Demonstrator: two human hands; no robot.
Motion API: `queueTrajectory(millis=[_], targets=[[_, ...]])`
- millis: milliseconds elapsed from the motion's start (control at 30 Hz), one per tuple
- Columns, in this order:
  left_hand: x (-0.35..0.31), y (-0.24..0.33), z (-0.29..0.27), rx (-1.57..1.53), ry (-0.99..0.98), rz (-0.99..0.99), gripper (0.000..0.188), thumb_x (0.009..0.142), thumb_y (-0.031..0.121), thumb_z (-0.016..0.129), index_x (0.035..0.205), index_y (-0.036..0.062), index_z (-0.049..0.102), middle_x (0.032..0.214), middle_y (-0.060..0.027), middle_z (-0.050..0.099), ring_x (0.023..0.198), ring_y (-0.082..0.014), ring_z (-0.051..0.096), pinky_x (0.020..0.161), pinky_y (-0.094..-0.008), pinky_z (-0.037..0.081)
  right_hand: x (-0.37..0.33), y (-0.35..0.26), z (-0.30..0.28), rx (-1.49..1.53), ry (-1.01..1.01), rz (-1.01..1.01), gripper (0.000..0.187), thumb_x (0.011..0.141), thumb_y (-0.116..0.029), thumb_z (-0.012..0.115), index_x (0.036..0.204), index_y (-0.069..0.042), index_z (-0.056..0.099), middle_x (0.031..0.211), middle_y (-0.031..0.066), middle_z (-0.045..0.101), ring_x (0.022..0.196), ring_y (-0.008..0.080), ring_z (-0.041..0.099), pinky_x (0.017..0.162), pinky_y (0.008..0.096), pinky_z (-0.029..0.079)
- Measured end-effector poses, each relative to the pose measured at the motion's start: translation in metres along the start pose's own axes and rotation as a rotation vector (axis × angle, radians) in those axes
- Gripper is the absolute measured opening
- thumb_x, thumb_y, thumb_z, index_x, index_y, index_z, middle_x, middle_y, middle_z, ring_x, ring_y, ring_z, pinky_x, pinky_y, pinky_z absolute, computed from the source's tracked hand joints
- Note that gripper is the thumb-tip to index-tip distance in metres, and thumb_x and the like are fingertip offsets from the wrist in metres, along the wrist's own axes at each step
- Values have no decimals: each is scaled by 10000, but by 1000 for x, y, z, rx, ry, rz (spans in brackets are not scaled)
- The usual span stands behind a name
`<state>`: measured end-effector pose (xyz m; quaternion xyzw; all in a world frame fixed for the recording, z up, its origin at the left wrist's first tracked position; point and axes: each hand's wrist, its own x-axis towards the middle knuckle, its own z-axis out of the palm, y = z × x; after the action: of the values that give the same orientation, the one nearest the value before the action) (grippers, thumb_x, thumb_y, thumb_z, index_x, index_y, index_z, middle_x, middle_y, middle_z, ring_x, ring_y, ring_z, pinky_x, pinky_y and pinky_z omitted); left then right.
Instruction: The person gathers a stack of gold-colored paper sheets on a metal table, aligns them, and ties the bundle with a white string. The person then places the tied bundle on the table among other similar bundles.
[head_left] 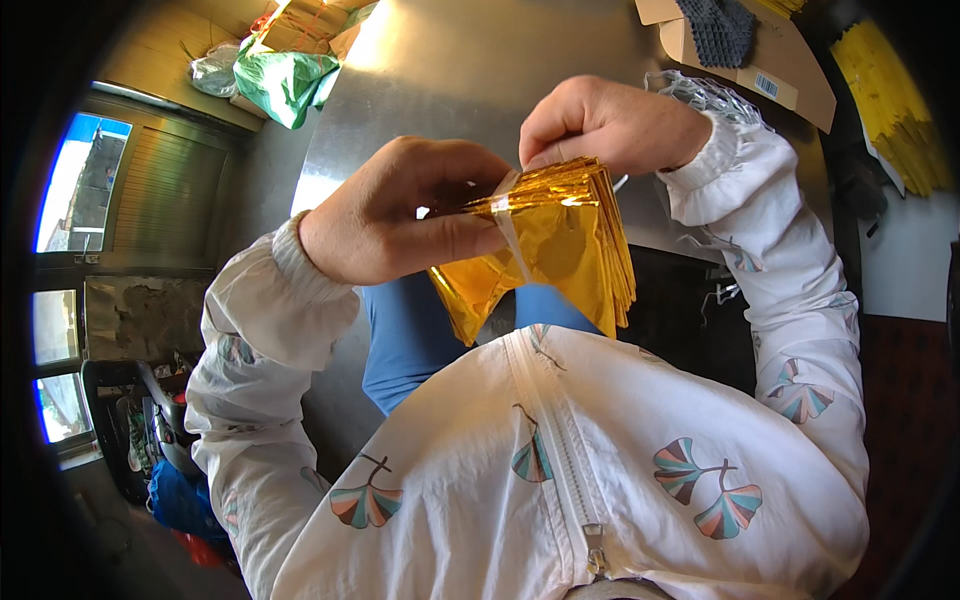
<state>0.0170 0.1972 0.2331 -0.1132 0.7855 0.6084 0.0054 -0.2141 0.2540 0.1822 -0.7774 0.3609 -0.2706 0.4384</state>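
A bundle of shiny gold foil sheets hangs above my lap, its layered edges fanning out toward the right. My left hand grips its left part, thumb in front and fingers behind. Around the bundle's middle runs a thin, pale, see-through strip, pulled tight enough to pinch the foil in. At the bundle's top edge my right hand is closed, thumb and forefinger pinching the strip's upper end. The fingertips of the left hand are partly hidden behind the foil.
Beyond my hands lies a metal tabletop. An opened cardboard box with a dark grey textured cloth sits far right, near a heap of clear strips. Yellow bundled material is at the right edge, a green plastic bag far left.
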Motion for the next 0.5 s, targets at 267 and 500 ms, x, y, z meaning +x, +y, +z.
queueTrajectory(millis=[267,500], targets=[[13,6,20,366,12,7,203,780,93,645,914,-54,603,713,-91,614,619,-118,552,579,-266,470,5,-32,-10,-299,-67,25,154,841,-95,617,763,37,607,647,90,562,588,155,537,560,272,450],[21,-1,28,468,219,-60,200,767,129,632,857,-49,615,682,-146,642,575,-201,628,552,-318,497,-9,-34,1,-427,215,19,116,815,-60,594,739,28,599,622,123,537,575,198,532,551,300,432]])
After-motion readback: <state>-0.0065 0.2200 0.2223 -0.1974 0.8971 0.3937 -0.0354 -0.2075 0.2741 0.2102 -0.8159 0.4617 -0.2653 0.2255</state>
